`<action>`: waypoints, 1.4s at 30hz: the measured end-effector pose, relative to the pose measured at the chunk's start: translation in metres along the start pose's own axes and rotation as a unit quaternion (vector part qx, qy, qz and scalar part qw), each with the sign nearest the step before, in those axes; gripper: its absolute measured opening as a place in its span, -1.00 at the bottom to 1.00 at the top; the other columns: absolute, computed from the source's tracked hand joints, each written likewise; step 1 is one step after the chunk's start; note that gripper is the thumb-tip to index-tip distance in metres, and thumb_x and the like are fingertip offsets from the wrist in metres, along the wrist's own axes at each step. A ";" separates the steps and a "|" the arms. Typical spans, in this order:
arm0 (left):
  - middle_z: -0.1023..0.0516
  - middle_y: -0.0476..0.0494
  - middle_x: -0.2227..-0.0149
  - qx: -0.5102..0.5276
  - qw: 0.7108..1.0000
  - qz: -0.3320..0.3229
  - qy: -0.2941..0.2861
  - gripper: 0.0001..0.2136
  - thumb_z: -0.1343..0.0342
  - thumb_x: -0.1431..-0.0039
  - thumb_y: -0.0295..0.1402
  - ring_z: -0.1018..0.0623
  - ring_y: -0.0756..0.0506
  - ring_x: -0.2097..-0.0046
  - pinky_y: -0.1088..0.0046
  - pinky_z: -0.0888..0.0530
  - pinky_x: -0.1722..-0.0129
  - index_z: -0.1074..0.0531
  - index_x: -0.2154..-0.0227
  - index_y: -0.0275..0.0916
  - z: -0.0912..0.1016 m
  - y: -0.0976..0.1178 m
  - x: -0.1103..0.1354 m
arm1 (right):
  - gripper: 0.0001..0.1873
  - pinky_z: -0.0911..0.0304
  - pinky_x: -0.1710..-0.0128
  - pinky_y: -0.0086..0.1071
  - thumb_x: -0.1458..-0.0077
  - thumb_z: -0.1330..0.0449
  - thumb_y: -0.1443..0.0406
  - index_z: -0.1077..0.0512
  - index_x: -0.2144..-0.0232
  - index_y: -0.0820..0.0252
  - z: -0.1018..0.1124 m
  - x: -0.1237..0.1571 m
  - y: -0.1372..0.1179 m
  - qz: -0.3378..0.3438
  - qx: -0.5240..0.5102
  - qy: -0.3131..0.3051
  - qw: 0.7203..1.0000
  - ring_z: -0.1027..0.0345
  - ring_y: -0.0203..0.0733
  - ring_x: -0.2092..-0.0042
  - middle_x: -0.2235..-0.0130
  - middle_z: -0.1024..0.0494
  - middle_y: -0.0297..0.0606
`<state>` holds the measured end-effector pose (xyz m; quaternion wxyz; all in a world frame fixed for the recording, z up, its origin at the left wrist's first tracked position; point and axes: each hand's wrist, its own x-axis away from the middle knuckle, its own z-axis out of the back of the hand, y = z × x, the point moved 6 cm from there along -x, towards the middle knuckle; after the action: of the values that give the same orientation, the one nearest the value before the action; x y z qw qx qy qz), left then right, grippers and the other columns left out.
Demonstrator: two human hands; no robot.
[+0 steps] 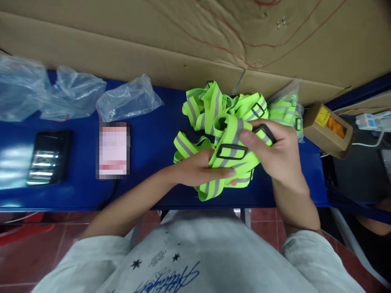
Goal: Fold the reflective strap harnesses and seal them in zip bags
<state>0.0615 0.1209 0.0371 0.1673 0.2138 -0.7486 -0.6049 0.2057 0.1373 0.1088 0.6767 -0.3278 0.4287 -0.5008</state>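
Observation:
Between my hands is a folded bundle of reflective strap [227, 162], neon yellow-green with a grey stripe and black slide buckles. My left hand [200, 167] is closed around its lower left side, thumb lying across the front. On the upper right, my right hand [275, 148] grips the same bundle beside a black buckle, its thumb pressed on the webbing. Behind it, a loose pile of similar straps [210, 103] lies on the blue table. Some fingers of both hands are hidden by the webbing.
Clear plastic bags [128, 99] lie along the back left. A black glossy object [49, 156] and a blurred-out rectangular item [113, 150] sit on the blue table [146, 142]. At right are a bag of straps [284, 110], a cardboard box [328, 128] and part of another person's arm [375, 221].

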 end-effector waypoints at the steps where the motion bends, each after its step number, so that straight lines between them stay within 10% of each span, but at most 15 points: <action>1: -0.70 -0.16 0.25 -0.027 1.000 -0.010 0.005 -0.75 -0.17 -0.39 -0.22 -0.66 -0.09 0.17 0.40 -0.57 0.07 -0.61 0.25 -0.31 0.000 0.001 0.000 | -0.73 -0.47 0.29 -0.33 -0.22 -0.35 0.00 -0.63 0.21 0.00 -0.002 0.000 0.008 -0.043 -0.037 -0.010 0.998 -0.51 -0.19 0.29 0.32 -0.61 -0.37; 6: -0.70 -0.15 0.16 -0.151 0.986 -0.067 0.018 -0.77 -0.15 -0.40 -0.24 -0.63 -0.12 0.07 0.37 -0.50 -0.06 -0.62 0.22 -0.28 0.003 0.004 0.000 | -0.58 -0.45 0.26 -0.38 -0.28 -0.27 -0.03 -0.50 -0.08 0.00 -0.025 0.003 0.038 -0.136 -0.131 -0.114 0.975 -0.50 -0.24 0.23 0.14 -0.60 -0.32; 10: -0.69 -0.15 0.16 -0.179 0.982 -0.054 0.020 -0.72 -0.10 -0.43 -0.19 -0.62 -0.13 0.08 0.35 -0.49 -0.06 -0.63 0.25 -0.24 0.005 -0.002 -0.001 | -0.68 -0.47 0.09 -0.31 -0.34 -0.24 0.05 -0.51 -0.03 0.03 -0.019 0.004 0.032 -0.009 -0.027 -0.047 0.998 -0.52 -0.19 0.12 0.08 -0.61 -0.25; 15: -0.66 -0.18 0.12 -0.133 0.986 -0.065 0.070 -0.72 -0.18 -0.35 -0.13 -0.60 -0.17 0.05 0.29 -0.52 -0.07 -0.58 0.15 -0.25 0.016 -0.002 -0.002 | -0.36 -0.40 -0.22 -0.10 -0.24 -0.30 -0.05 -0.40 -0.25 0.08 -0.031 0.015 0.017 0.078 0.082 -0.175 0.978 -0.44 0.03 -0.22 -0.21 -0.54 -0.09; 20: -0.66 -0.21 0.00 -0.001 0.999 0.002 0.052 -0.67 -0.35 -0.20 -0.19 -0.61 -0.22 -0.09 0.25 -0.53 -0.14 -0.57 0.08 -0.28 0.015 -0.011 -0.003 | -0.47 -0.46 -0.16 -0.14 -0.25 -0.34 0.07 -0.46 -0.21 0.04 -0.029 0.016 0.015 0.090 0.112 -0.114 0.983 -0.54 0.00 -0.13 -0.14 -0.61 -0.17; 26: -0.70 -0.27 0.02 0.124 0.983 0.067 -0.120 -0.71 -0.20 -0.35 -0.27 -0.66 -0.18 -0.06 0.23 -0.55 -0.16 -0.57 -0.04 -0.26 -0.024 0.002 0.010 | -0.54 -0.41 -0.23 -0.02 -0.22 -0.38 0.10 -0.54 -0.15 -0.05 0.012 0.016 -0.014 0.107 0.139 0.048 0.983 -0.53 0.11 -0.12 -0.13 -0.62 -0.27; 30: -0.69 -0.28 0.07 0.055 0.989 0.080 -0.111 -0.78 -0.17 -0.37 -0.27 -0.66 -0.15 0.03 0.37 -0.59 -0.02 -0.62 0.11 -0.30 -0.026 0.014 0.018 | -0.71 -0.49 -0.04 -0.09 -0.21 -0.36 0.02 -0.65 0.11 -0.01 0.032 0.017 -0.021 0.052 0.103 0.108 0.988 -0.58 0.05 0.06 0.09 -0.68 -0.31; 34: -0.70 -0.26 0.19 0.096 0.988 0.081 -0.093 -0.72 -0.22 -0.35 -0.18 -0.68 -0.12 0.17 0.38 -0.63 0.13 -0.59 0.12 -0.33 -0.020 0.007 0.015 | -0.68 -0.49 0.29 -0.24 -0.26 -0.29 -0.03 -0.61 0.34 0.04 0.023 0.011 0.010 -0.069 -0.009 0.032 0.997 -0.56 -0.09 0.30 0.36 -0.62 -0.33; 39: -0.68 -0.16 0.35 0.024 0.998 0.054 -0.022 -0.70 -0.18 -0.38 -0.16 -0.65 -0.04 0.32 0.52 -0.57 0.26 -0.58 0.31 -0.32 -0.007 -0.011 0.009 | -0.53 -0.53 0.32 -0.23 -0.24 -0.22 -0.14 -0.60 0.18 0.09 -0.021 0.015 0.057 -0.243 -0.207 -0.133 0.938 -0.60 -0.06 0.30 0.32 -0.67 -0.25; 42: -0.68 -0.16 0.34 -0.010 0.999 0.028 -0.021 -0.69 -0.15 -0.40 -0.17 -0.65 -0.04 0.30 0.50 -0.57 0.20 -0.58 0.32 -0.32 -0.005 -0.013 0.008 | -0.56 -0.47 0.37 -0.37 -0.22 -0.30 -0.07 -0.54 0.04 0.09 -0.032 0.017 0.067 -0.221 -0.181 -0.131 0.949 -0.56 -0.20 0.33 0.28 -0.67 -0.33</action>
<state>0.0581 0.1104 0.0258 0.1705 0.1789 -0.7517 -0.6115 0.2060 0.1393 0.0325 0.5286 -0.5941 0.3367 -0.5042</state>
